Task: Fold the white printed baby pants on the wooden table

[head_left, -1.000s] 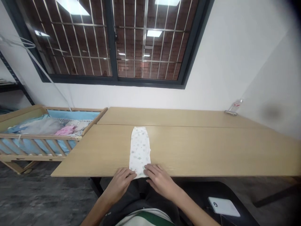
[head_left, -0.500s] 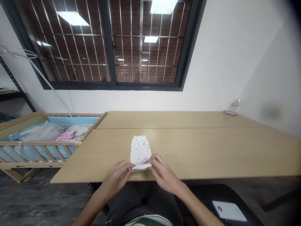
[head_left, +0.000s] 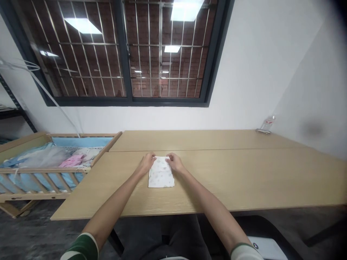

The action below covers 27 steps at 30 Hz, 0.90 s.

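Note:
A small white cloth [head_left: 161,175] with a faint print lies folded into a near-rectangle on the wooden table. At its far left corner, my left hand [head_left: 147,162] is closed, thumb and fingertips pinching the edge. My right hand [head_left: 175,162] pinches the far right corner in the same way. The near edge of the cloth rests flat on the wood, untouched by either hand. What the cloth is, whether a garment or a plain piece, cannot be made out.
The pale wooden table [head_left: 230,177] has a seam across it. A wooden crib [head_left: 54,169] with blue lining and fabrics stands left. A clear bottle [head_left: 268,123] is at the back right corner. Below right, a white device [head_left: 267,247] lies on a black chair.
The near edge of the cloth, held up and folded over before, now lies flat. Both hands have moved from the near edge to the far corners, and the cloth looks shorter.

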Available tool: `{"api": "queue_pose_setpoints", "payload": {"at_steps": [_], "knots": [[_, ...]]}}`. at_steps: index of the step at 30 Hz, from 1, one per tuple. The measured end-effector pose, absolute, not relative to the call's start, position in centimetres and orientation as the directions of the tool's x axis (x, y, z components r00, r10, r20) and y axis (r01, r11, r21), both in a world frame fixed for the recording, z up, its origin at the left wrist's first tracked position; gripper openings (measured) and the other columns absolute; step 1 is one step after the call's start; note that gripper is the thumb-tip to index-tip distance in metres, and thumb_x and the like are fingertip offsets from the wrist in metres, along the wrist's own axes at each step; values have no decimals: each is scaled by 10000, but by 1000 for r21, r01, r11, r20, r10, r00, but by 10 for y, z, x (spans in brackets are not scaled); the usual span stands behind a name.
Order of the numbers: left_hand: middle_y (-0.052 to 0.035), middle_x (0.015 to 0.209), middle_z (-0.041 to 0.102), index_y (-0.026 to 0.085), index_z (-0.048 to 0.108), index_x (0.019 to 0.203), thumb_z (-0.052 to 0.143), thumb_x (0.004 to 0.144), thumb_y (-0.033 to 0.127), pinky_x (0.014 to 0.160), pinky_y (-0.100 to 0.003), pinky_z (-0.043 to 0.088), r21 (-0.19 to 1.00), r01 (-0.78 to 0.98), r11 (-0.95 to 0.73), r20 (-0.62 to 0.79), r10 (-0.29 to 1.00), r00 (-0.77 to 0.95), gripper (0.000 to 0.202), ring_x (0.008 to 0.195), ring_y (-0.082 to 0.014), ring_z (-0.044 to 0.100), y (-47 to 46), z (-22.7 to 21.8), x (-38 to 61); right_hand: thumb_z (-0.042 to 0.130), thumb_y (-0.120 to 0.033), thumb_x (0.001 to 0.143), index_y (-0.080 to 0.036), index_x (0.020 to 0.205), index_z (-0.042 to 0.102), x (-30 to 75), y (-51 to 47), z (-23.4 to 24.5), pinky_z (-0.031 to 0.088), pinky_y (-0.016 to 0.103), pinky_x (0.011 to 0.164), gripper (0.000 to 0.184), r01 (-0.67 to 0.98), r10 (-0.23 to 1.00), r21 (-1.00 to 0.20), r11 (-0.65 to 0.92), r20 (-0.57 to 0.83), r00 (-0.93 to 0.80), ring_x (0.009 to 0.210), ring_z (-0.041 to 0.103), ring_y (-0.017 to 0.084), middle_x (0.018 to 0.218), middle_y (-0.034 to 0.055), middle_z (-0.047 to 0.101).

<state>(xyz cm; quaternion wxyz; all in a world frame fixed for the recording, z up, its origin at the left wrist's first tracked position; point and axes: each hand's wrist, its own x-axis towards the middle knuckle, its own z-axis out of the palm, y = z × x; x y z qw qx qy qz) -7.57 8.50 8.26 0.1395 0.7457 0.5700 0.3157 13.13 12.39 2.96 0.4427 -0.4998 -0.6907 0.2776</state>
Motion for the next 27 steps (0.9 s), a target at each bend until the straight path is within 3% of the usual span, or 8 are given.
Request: {"api": "queue_pose_setpoints", "payload": {"at_steps": [4,9,13,16,21,27], "knots": [[-129,1113,741,151,688,1123,555,944,213,903,-311,473,502,836,-219,273,958,87,231,1043,-229,663,86,77,-70,638,-192,795,-187,946,690,130,133,19,554,324,784,159,498,940,-800,334,321,-114,804,642,186,887,47,702],[-207,1406,581,137,575,1351,476,985,333,1094,-509,346,383,903,-195,335,940,61,426,1295,-356,515,20,64,-56,565,-300,920,-176,1330,601,136,113,28,492,424,1028,430,532,920,-759,375,374,-115,1125,632,241,1324,158,604],[-224,1491,505,117,513,1442,436,988,502,1099,-515,355,241,928,-284,374,910,181,600,1351,-386,470,-54,28,-33,481,-421,1010,-218,1503,465,126,72,51,309,467,1209,533,527,772,-565,635,464,-433,1439,412,269,1537,135,468],[-235,1487,511,101,545,1428,412,993,504,1104,-533,355,189,942,-276,403,897,182,608,1404,-409,415,-80,6,-21,429,-479,1040,-247,1560,398,107,36,65,231,449,1249,570,439,625,-483,758,342,-702,1521,284,267,1651,81,318],[-192,1400,614,143,583,1414,462,976,422,1106,-548,359,231,938,-257,403,903,148,534,1333,-394,495,-86,1,-21,299,-508,1076,-315,1602,275,86,0,63,153,384,1271,561,316,445,-545,776,120,-887,1559,174,196,1686,-5,194],[-193,1422,592,160,636,1353,440,991,477,1113,-537,371,176,951,-255,446,882,154,520,1374,-383,463,-94,-3,-28,268,-561,1066,-335,1584,305,88,26,41,74,424,1278,566,469,532,-501,727,-20,-846,1564,146,190,1673,-4,216]]}}
